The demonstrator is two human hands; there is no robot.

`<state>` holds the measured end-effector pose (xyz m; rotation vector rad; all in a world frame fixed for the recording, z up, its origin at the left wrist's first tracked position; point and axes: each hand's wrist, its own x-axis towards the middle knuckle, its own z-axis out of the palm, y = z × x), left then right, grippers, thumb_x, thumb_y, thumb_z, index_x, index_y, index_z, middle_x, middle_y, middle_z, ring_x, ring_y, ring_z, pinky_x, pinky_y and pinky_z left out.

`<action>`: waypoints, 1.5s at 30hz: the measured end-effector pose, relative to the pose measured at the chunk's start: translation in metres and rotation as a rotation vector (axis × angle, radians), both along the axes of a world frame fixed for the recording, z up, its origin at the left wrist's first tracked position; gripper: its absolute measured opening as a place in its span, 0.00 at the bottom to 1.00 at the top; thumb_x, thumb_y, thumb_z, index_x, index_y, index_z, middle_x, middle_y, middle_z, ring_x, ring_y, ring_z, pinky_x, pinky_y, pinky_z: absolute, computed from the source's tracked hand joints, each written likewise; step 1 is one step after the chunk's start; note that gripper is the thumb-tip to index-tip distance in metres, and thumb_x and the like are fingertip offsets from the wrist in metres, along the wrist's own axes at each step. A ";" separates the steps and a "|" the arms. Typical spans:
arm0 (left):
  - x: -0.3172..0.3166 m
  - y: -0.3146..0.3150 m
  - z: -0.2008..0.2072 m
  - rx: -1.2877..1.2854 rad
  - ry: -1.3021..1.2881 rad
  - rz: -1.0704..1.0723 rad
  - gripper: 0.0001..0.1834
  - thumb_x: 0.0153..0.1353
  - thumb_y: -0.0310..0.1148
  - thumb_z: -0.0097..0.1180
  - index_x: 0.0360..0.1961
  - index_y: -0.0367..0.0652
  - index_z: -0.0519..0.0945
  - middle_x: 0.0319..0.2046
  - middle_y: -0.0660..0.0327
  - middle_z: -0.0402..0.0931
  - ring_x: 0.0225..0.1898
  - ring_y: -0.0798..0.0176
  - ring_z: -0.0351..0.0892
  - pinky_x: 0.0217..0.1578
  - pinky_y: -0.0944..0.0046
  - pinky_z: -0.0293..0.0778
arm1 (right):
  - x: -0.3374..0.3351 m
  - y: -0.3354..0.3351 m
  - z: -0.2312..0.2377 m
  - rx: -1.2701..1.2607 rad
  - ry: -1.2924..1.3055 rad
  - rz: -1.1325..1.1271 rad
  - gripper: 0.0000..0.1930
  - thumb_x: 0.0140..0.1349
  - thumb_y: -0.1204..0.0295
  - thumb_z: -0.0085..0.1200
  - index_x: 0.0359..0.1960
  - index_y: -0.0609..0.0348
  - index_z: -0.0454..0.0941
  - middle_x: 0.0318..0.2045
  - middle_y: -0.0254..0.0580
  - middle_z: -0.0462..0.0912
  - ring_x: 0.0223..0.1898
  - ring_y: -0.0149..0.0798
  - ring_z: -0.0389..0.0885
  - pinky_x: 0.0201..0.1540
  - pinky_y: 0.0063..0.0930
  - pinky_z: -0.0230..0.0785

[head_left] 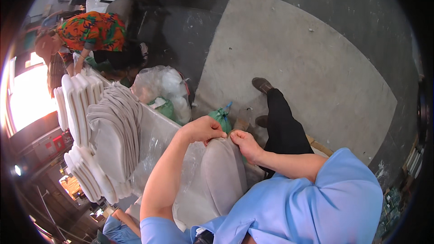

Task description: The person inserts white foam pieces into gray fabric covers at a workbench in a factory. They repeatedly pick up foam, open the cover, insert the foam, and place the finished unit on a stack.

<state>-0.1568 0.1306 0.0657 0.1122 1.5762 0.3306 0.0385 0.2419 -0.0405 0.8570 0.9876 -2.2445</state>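
Note:
A grey fabric-covered cushion [221, 171] with a rounded outline lies against my front, over the edge of the plastic-covered table. My left hand [202, 129] is closed in a pinch at the cushion's far end. Just to its right, my right hand [246, 145] also pinches the fabric edge, its thumb and fingers close to the left fingertips. The bit of edge between the fingertips is mostly hidden. On the table to the left, several grey fabric pieces [118, 131] lean in a layered stack beside thick white padded pieces [77, 104].
Clear plastic sheeting [156, 147] covers the table. Beyond it stand a large clear bag [162, 86] of white material and a tied green bag [220, 116]. Another person in a colourful shirt [92, 31] bends over at the far left. A blue sleeve [118, 230] shows at the lower left.

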 end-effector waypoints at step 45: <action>0.122 -0.036 -0.118 -0.033 0.642 1.031 0.14 0.61 0.37 0.68 0.30 0.33 0.87 0.29 0.51 0.83 0.33 0.57 0.82 0.38 0.57 0.75 | -0.051 -0.020 -0.046 -0.044 -0.353 0.228 0.08 0.71 0.70 0.57 0.33 0.57 0.83 0.29 0.36 0.85 0.26 0.34 0.83 0.30 0.35 0.77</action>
